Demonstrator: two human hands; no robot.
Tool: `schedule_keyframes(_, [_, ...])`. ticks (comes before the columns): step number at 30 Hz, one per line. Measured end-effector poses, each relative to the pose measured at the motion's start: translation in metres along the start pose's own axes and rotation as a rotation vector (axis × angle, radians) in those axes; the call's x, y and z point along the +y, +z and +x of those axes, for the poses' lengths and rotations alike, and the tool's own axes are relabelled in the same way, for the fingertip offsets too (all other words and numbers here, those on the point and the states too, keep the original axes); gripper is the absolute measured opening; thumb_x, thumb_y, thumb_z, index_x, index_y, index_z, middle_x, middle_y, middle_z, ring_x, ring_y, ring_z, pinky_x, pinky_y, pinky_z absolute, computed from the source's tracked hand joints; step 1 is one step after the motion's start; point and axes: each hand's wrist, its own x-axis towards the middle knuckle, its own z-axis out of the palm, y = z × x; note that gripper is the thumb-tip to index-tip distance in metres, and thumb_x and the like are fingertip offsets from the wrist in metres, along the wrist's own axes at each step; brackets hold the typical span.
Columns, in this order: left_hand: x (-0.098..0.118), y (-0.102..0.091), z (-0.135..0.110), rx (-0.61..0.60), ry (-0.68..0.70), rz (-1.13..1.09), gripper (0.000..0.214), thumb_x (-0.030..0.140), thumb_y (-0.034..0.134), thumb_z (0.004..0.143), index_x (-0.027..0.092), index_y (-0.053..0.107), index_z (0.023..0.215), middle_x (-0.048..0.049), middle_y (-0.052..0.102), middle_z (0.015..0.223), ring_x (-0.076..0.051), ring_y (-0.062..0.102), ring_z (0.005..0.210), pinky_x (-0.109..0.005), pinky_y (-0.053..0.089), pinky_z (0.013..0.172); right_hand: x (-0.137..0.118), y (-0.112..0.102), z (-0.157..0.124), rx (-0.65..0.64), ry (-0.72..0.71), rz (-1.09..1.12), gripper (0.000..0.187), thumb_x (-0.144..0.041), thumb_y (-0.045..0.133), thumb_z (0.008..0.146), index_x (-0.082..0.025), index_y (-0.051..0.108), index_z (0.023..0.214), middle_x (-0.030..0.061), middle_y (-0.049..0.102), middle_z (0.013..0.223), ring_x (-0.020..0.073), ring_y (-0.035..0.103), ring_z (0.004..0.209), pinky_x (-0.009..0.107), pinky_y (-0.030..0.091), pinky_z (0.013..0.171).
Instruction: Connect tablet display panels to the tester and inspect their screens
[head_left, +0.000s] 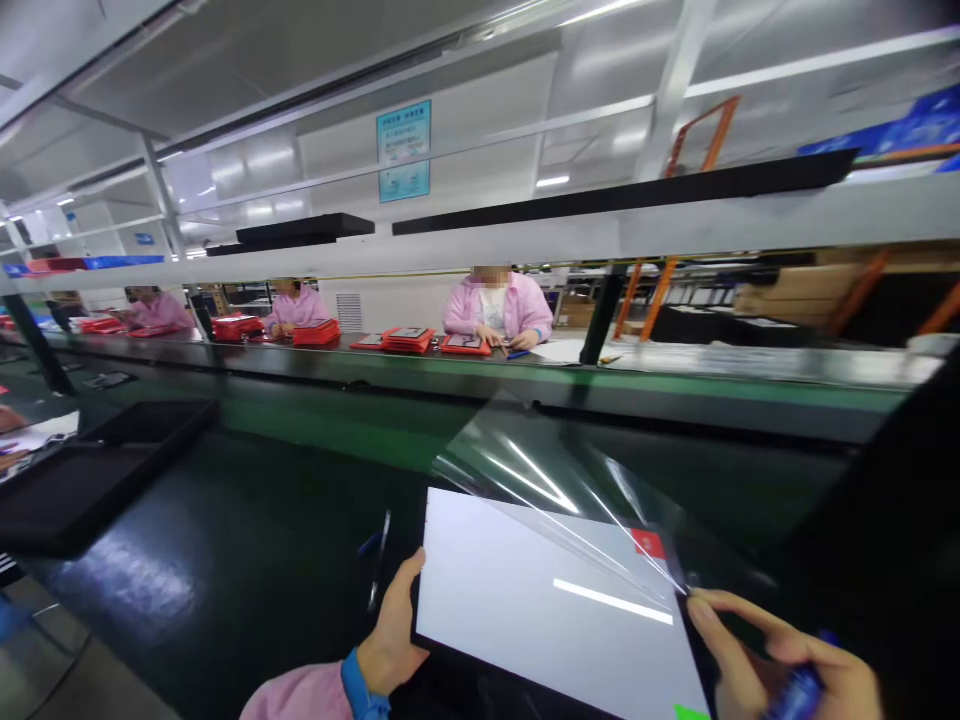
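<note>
My left hand (394,630) grips the left edge of a tablet (547,600) whose screen glows white. A clear protective film (555,480) with a red tab (649,543) is lifted off the screen and curls up and away. My right hand (780,660) pinches the film's corner at the tablet's right edge and also has a blue object (799,690) tucked in its fingers. The tablet is held just above the dark green work surface (247,560).
Black trays (90,470) lie at the left. A green conveyor belt (450,385) runs across the middle. Beyond it three people in pink coats sit at stacks of red trays (409,340). A dark mass fills the right edge (900,500).
</note>
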Motion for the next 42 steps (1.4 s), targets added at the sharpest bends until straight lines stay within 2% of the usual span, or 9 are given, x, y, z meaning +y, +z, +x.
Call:
schedule_keyframes(4, [-0.001,-0.002,0.000,-0.120,0.006,-0.026,0.057,0.052,0.051,0.090,0.004,0.065,0.117,-0.0141,0.076,0.096,-0.033,0.067,0.102,-0.041,0.043,0.098,-0.009,0.007,0.003,-0.006,-0.058,0.032,0.056,-0.058,0.079,0.062,-0.023,0.038,0.076,-0.0005,0.063,0.075,0.0163,0.059,0.064,0.026,0.040,0.052])
schedule_keyframes(9, [0.000,0.000,-0.002,-0.034,0.054,-0.020,0.054,0.049,0.057,0.089,0.009,0.060,0.125,-0.0115,0.075,0.101,-0.033,0.066,0.104,-0.043,0.042,0.102,-0.004,0.002,0.007,-0.003,-0.084,0.063,0.054,-0.054,0.080,0.063,-0.022,0.038,0.076,-0.0002,0.063,0.073,0.0164,0.062,0.064,0.025,0.044,0.051])
schedule_keyframes(16, [0.003,0.005,-0.004,-0.008,-0.002,-0.050,0.056,0.049,0.055,0.090,0.007,0.058,0.128,-0.0128,0.074,0.106,-0.034,0.064,0.109,-0.043,0.039,0.105,0.004,-0.005,0.015,-0.062,-0.068,0.255,0.042,-0.046,0.079,0.068,-0.021,0.046,0.076,0.0009,0.069,0.074,0.0207,0.068,0.071,0.037,0.054,0.069])
schedule_keyframes(21, [0.006,0.001,-0.002,-0.070,0.051,-0.049,0.054,0.049,0.049,0.093,0.009,0.058,0.129,-0.0103,0.072,0.110,-0.031,0.060,0.115,-0.040,0.034,0.109,-0.007,-0.007,0.019,0.091,-0.203,0.177,0.032,-0.034,0.077,0.073,-0.022,0.048,0.081,0.0010,0.069,0.079,0.0204,0.068,0.078,0.043,0.050,0.088])
schedule_keyframes(25, [0.003,-0.007,0.000,-0.099,0.067,-0.016,0.056,0.052,0.044,0.095,0.012,0.054,0.134,-0.0093,0.069,0.118,-0.031,0.056,0.120,-0.041,0.032,0.111,-0.018,0.015,-0.002,-0.252,-0.611,-0.210,0.019,-0.026,0.066,0.083,-0.022,0.048,0.082,0.0090,0.070,0.096,0.0273,0.066,0.098,0.043,0.053,0.083])
schedule_keyframes(29, [-0.005,-0.020,0.005,-0.116,0.111,0.013,0.055,0.049,0.050,0.093,0.016,0.051,0.137,-0.0085,0.065,0.124,-0.031,0.054,0.122,-0.043,0.031,0.111,-0.022,0.045,-0.042,-0.561,-0.866,-0.506,0.008,-0.020,0.046,0.092,-0.021,0.054,0.091,0.0141,0.061,0.127,0.0362,0.045,0.129,0.055,0.048,0.089])
schedule_keyframes(34, [-0.010,-0.028,0.010,-0.130,0.090,0.032,0.054,0.049,0.052,0.092,0.015,0.055,0.133,-0.0098,0.065,0.124,-0.032,0.053,0.124,-0.044,0.031,0.112,-0.021,0.046,-0.068,-0.842,-1.087,-0.496,0.026,-0.002,0.042,0.085,-0.022,0.056,0.091,0.0050,0.063,0.127,0.0258,0.048,0.128,0.050,0.038,0.105])
schedule_keyframes(37, [-0.008,-0.024,0.008,-0.124,0.093,0.019,0.054,0.050,0.053,0.091,0.014,0.057,0.131,-0.0097,0.065,0.124,-0.032,0.052,0.124,-0.043,0.032,0.112,-0.013,0.032,-0.052,-0.793,-1.059,-0.487,0.027,0.001,0.040,0.084,-0.021,0.055,0.089,0.0042,0.068,0.116,0.0238,0.058,0.116,0.046,0.045,0.098])
schedule_keyframes(42, [0.001,-0.013,0.001,-0.087,0.085,-0.015,0.051,0.048,0.053,0.092,0.015,0.057,0.131,-0.0087,0.068,0.120,-0.032,0.056,0.120,-0.044,0.036,0.110,-0.006,0.000,-0.013,-0.518,-0.906,-0.490,0.015,-0.009,0.045,0.088,-0.022,0.054,0.087,0.0084,0.069,0.107,0.0253,0.062,0.103,0.041,0.054,0.079])
